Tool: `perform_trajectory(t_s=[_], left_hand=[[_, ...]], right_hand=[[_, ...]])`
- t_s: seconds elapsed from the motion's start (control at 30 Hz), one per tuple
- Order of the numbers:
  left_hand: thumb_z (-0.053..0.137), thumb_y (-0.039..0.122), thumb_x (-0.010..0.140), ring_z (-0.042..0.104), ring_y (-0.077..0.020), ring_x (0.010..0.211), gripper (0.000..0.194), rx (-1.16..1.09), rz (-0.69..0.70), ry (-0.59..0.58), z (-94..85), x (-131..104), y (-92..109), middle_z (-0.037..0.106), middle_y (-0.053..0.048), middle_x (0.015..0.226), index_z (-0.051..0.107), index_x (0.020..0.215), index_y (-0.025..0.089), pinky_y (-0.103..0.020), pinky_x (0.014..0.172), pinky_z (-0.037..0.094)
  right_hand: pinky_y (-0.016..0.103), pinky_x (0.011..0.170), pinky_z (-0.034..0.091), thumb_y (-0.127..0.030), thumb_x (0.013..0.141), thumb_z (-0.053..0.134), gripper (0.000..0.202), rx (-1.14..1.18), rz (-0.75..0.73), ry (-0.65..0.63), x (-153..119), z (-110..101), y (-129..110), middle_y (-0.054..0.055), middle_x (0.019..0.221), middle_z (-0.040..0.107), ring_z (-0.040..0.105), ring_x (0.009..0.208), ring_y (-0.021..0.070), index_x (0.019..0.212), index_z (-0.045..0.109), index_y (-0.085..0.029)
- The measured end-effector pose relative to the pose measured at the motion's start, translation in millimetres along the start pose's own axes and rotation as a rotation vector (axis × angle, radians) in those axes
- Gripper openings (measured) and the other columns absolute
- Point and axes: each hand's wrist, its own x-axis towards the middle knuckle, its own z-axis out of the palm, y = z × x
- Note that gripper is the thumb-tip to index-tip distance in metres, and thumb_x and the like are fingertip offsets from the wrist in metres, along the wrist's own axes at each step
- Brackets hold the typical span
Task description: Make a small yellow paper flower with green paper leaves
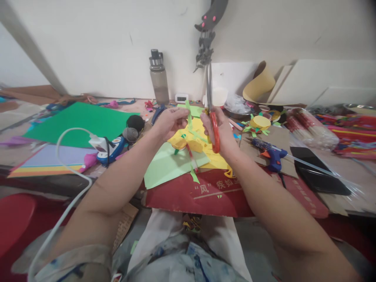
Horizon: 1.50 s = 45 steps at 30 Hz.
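Note:
My left hand pinches a narrow light-green paper strip that stands upright from the fingertips. In my right hand is a pair of scissors with red handles, its blades pointing up and away from me, beside the strip. Below both hands lie yellow paper and a light-green sheet. A yellow paper piece with green bits rests on them. Cut green scraps lie on the red cardboard near the front edge.
At left are a green sheet, a stack of coloured paper and a white cable. A bottle stands against the wall. To the right lie a blue glue gun, a black phone and a yellow-green paper piece.

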Motion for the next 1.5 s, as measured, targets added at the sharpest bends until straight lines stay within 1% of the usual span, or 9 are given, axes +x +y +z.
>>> perform_trajectory(t_s=[0.07, 0.17, 0.27, 0.37, 0.53, 1.03, 1.27, 1.43, 1.5], left_hand=[[0.078, 0.018, 0.073, 0.051, -0.0053, 0.045, 0.024, 0.105, -0.034, -0.052, -12.9, 2.2, 8.0, 0.055, 0.003, 0.051, 0.057, 0.062, 0.015, -0.02, 0.046, 0.035], [0.069, 0.015, 0.08, 0.047, -0.0044, 0.046, 0.024, 0.186, -0.015, -0.044, -33.2, 4.2, 19.2, 0.055, 0.002, 0.05, 0.057, 0.059, 0.016, -0.022, 0.048, 0.034], [0.065, 0.007, 0.079, 0.05, -0.005, 0.052, 0.018, 0.218, -0.02, -0.019, -47.8, 5.8, 24.0, 0.057, 0.002, 0.054, 0.06, 0.063, 0.015, -0.022, 0.055, 0.039], [0.063, 0.005, 0.076, 0.056, -0.0075, 0.063, 0.009, 0.253, -0.039, -0.032, -55.0, 8.4, 22.2, 0.068, -0.002, 0.068, 0.065, 0.071, 0.012, -0.024, 0.063, 0.044], [0.071, 0.012, 0.071, 0.064, -0.0113, 0.075, 0.005, 0.343, -0.014, -0.093, -57.5, 11.8, 18.2, 0.073, -0.007, 0.076, 0.067, 0.068, 0.012, -0.023, 0.066, 0.045], [0.073, 0.007, 0.062, 0.061, -0.0097, 0.061, 0.007, 0.37, -0.052, -0.146, -65.4, 14.2, 17.6, 0.07, -0.006, 0.068, 0.069, 0.061, 0.013, -0.021, 0.059, 0.044], [0.074, 0.005, 0.061, 0.062, -0.0113, 0.061, 0.008, 0.384, -0.096, -0.124, -65.9, 12.7, 20.2, 0.069, -0.007, 0.066, 0.07, 0.062, 0.012, -0.023, 0.059, 0.044], [0.069, 0.002, 0.065, 0.056, -0.0087, 0.059, 0.01, 0.425, -0.114, -0.134, -63.4, 10.5, 22.5, 0.067, -0.004, 0.064, 0.068, 0.062, 0.011, -0.024, 0.062, 0.042], [0.069, -0.002, 0.063, 0.055, -0.0096, 0.057, 0.013, 0.35, -0.101, -0.106, -62.9, 10.1, 22.0, 0.065, -0.005, 0.061, 0.067, 0.06, 0.01, -0.025, 0.061, 0.041]], right_hand=[[0.033, 0.055, 0.046, -0.077, 0.085, 0.057, 0.061, -0.058, -0.013, -0.086, 1.1, -9.3, -4.8, 0.004, 0.076, 0.056, 0.056, 0.068, 0.0203, 0.117, 0.055, -0.025], [0.032, 0.053, 0.04, -0.077, 0.086, 0.056, 0.055, -0.239, -0.043, -0.222, -1.4, -22.3, -13.9, 0.002, 0.07, 0.053, 0.052, 0.063, 0.0183, 0.102, 0.058, -0.024], [0.031, 0.057, 0.037, -0.072, 0.089, 0.054, 0.051, -0.369, -0.098, -0.325, -4.8, -28.1, -19.5, 0.002, 0.071, 0.054, 0.05, 0.064, 0.017, 0.091, 0.058, -0.021], [0.031, 0.061, 0.037, -0.068, 0.091, 0.052, 0.049, -0.437, -0.16, -0.368, -5.6, -28.1, -17.9, 0.003, 0.074, 0.057, 0.049, 0.067, 0.0167, 0.085, 0.06, -0.02], [0.029, 0.062, 0.034, -0.068, 0.088, 0.056, 0.05, -0.479, -0.182, -0.414, -5.3, -29.5, -14.6, 0.001, 0.073, 0.058, 0.048, 0.067, 0.0156, 0.085, 0.064, -0.02], [0.028, 0.055, 0.026, -0.076, 0.078, 0.061, 0.058, -0.471, -0.068, -0.519, -9.2, -32.4, -32.4, -0.003, 0.06, 0.046, 0.037, 0.057, 0.0119, 0.078, 0.065, -0.018], [0.028, 0.056, 0.025, -0.071, 0.079, 0.065, 0.053, -0.456, -0.031, -0.529, -8.5, -32.3, -27.7, -0.003, 0.062, 0.045, 0.035, 0.059, 0.0123, 0.082, 0.068, -0.018], [0.028, 0.055, 0.023, -0.073, 0.078, 0.065, 0.055, -0.442, -0.048, -0.54, -8.5, -33.4, -25.6, -0.003, 0.061, 0.045, 0.034, 0.059, 0.012, 0.083, 0.069, -0.018], [0.028, 0.055, 0.023, -0.074, 0.077, 0.065, 0.056, -0.453, -0.043, -0.542, -8.8, -33.7, -27.1, -0.003, 0.06, 0.044, 0.033, 0.058, 0.0119, 0.082, 0.068, -0.018]])
